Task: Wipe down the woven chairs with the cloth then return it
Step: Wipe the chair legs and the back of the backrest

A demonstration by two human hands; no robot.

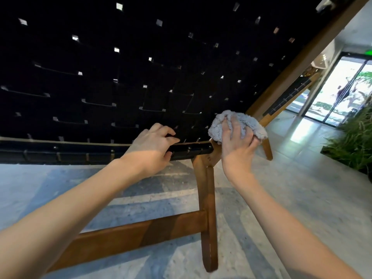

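The left hand (154, 142) curls its fingers over the chair's (120, 77) front rail. At that chair's right front corner, the right hand (238, 143) clamps the bunched cloth (221, 122). Wiping looks midway. The far chair (287, 97) and the cloth's return likely remain.

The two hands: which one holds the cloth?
The right hand, its fingers curled round the bunched grey cloth; the left hand grips the woven chair by its black edge instead.
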